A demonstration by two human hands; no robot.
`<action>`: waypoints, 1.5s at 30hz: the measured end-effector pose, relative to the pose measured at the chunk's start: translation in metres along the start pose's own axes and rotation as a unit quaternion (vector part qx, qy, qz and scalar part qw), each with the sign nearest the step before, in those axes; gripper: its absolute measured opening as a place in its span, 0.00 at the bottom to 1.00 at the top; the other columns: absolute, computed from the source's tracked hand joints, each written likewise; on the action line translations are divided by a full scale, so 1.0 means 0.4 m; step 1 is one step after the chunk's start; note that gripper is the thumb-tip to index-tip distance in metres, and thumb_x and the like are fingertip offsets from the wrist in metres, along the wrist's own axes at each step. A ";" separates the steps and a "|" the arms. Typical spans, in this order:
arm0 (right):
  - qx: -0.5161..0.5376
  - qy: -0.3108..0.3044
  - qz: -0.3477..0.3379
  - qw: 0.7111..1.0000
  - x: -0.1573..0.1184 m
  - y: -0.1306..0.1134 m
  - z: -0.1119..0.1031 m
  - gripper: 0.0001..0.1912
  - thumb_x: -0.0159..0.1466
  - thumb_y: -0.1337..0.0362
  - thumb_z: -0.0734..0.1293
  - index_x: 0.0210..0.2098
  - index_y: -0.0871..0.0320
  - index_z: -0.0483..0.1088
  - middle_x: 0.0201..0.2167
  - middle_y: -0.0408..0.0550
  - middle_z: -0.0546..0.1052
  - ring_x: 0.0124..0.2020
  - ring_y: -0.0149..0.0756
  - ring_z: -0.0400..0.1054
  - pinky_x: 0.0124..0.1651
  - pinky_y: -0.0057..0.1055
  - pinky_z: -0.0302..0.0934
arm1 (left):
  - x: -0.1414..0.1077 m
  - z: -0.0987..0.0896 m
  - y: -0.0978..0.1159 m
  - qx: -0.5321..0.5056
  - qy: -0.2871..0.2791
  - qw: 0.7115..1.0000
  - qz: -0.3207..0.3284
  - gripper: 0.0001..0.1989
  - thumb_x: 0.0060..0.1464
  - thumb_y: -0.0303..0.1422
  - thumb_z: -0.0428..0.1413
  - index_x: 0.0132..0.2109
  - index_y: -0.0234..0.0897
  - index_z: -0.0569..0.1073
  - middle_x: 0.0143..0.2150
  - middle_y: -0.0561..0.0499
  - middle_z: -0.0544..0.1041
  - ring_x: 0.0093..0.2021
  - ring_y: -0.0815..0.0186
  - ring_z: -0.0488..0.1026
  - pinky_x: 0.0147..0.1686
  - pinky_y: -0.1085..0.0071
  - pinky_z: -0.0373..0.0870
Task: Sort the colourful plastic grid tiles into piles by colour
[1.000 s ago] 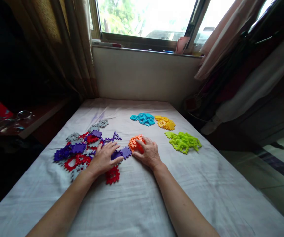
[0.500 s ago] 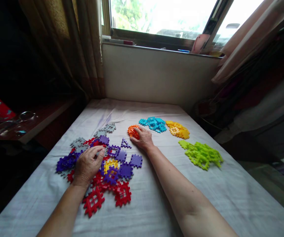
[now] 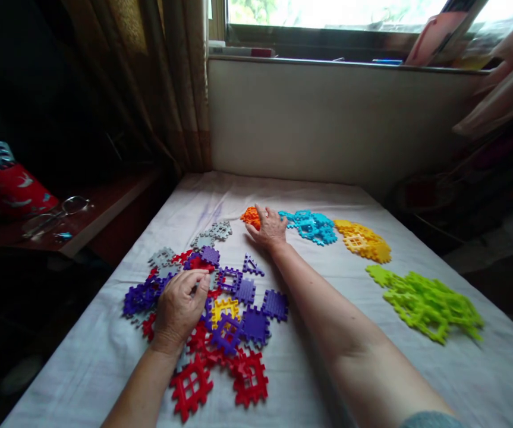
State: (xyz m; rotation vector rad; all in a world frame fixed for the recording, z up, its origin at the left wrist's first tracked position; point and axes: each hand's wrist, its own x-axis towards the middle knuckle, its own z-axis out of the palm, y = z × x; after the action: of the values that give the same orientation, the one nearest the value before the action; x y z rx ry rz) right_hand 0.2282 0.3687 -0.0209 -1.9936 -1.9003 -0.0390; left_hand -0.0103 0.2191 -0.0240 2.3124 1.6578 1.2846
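My right hand reaches to the far side of the bed-like surface, its fingers spread beside and partly over the small pile of orange interlocking plastic tiles. My left hand rests on a mixed heap, fingers curled in and thumb close to the index finger; what lies under them is hidden. Around it are purple tiles, red window-frame tiles, grey tiles and a yellow square frame. A purple triangle frame lies apart, between the two hands.
Blue tiles, yellow tiles and lime-green tiles form separate piles to the right. At left, eyeglasses and a red pouch sit on a dark wooden table. A wall and window bound the far side.
My right hand has eased off the top of the orange pile, and its fingers have spread. My left hand stays over the heap. The whole view has shifted and come nearer.
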 end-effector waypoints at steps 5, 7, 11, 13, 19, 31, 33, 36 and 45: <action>0.016 0.004 -0.072 0.997 -0.019 -0.084 -0.020 0.27 0.68 0.51 0.61 0.65 0.52 0.66 0.69 0.57 0.63 0.68 0.52 0.54 0.67 0.55 0.47 | 0.002 0.001 0.004 -0.010 0.004 1.000 -0.003 0.18 0.66 0.42 0.48 0.36 0.40 0.79 0.38 0.48 0.83 0.41 0.61 0.79 0.45 0.64 0.75; 0.034 -0.040 -0.122 0.991 -0.023 -0.136 -0.019 0.27 0.69 0.51 0.61 0.64 0.52 0.66 0.68 0.56 0.63 0.67 0.50 0.56 0.65 0.48 0.52 | 0.003 -0.001 0.005 -0.018 0.003 1.000 -0.011 0.19 0.66 0.43 0.47 0.37 0.40 0.79 0.39 0.47 0.83 0.41 0.60 0.79 0.45 0.63 0.75; 0.065 -0.119 -0.144 0.980 -0.039 -0.234 0.002 0.29 0.70 0.45 0.59 0.66 0.48 0.64 0.65 0.55 0.67 0.65 0.49 0.59 0.62 0.48 0.58 | 0.008 -0.011 0.006 -0.041 -0.005 0.999 -0.034 0.20 0.66 0.44 0.46 0.38 0.40 0.79 0.38 0.47 0.83 0.41 0.60 0.80 0.45 0.64 0.76; 0.065 -0.136 -0.155 0.976 -0.052 -0.263 0.010 0.28 0.69 0.43 0.59 0.62 0.47 0.67 0.62 0.53 0.69 0.65 0.50 0.58 0.62 0.51 0.58 | 0.009 -0.014 0.006 -0.052 -0.001 0.998 -0.045 0.20 0.66 0.44 0.46 0.37 0.40 0.79 0.37 0.47 0.83 0.41 0.60 0.80 0.46 0.64 0.76; 0.070 -0.156 -0.207 0.963 -0.084 -0.251 -0.025 0.23 0.68 0.44 0.62 0.56 0.46 0.73 0.58 0.49 0.74 0.60 0.45 0.64 0.60 0.42 0.61 | 0.007 -0.010 0.003 -0.059 0.019 0.997 -0.045 0.20 0.65 0.45 0.46 0.38 0.40 0.78 0.41 0.46 0.83 0.45 0.59 0.80 0.50 0.62 0.76; 0.091 -0.012 0.135 0.987 -0.046 0.003 -0.024 0.24 0.68 0.59 0.58 0.61 0.58 0.68 0.56 0.61 0.73 0.55 0.52 0.69 0.55 0.47 0.65 | 0.008 -0.013 0.006 -0.082 0.026 0.995 -0.049 0.21 0.66 0.45 0.46 0.35 0.40 0.78 0.41 0.46 0.83 0.45 0.60 0.80 0.51 0.62 0.75; 0.117 -0.005 0.100 0.988 -0.041 0.011 -0.015 0.25 0.67 0.64 0.56 0.62 0.58 0.67 0.56 0.59 0.74 0.57 0.49 0.68 0.58 0.44 0.64 | 0.008 -0.015 0.009 -0.103 0.032 0.992 -0.068 0.21 0.66 0.45 0.46 0.34 0.40 0.78 0.42 0.46 0.83 0.45 0.60 0.80 0.52 0.62 0.75; 0.119 -0.005 0.087 0.989 -0.048 0.010 -0.020 0.27 0.67 0.67 0.56 0.64 0.58 0.66 0.58 0.56 0.73 0.60 0.47 0.67 0.60 0.42 0.63 | 0.015 -0.018 0.007 -0.166 0.041 0.976 -0.137 0.22 0.65 0.46 0.45 0.34 0.40 0.77 0.43 0.46 0.83 0.46 0.60 0.79 0.52 0.61 0.76; 0.096 -0.086 -0.116 0.985 -0.169 -0.170 -0.075 0.28 0.68 0.49 0.64 0.65 0.48 0.65 0.67 0.52 0.65 0.66 0.48 0.58 0.65 0.47 0.57 | 0.077 -0.100 -0.103 -0.252 0.185 0.905 -0.290 0.27 0.62 0.53 0.41 0.41 0.37 0.75 0.47 0.41 0.82 0.51 0.56 0.78 0.54 0.56 0.74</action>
State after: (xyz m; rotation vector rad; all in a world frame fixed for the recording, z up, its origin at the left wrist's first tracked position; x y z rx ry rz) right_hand 0.1640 0.2961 0.0052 -1.6899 -2.1451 0.2524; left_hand -0.0644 0.2447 0.0022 1.2119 1.6441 1.7726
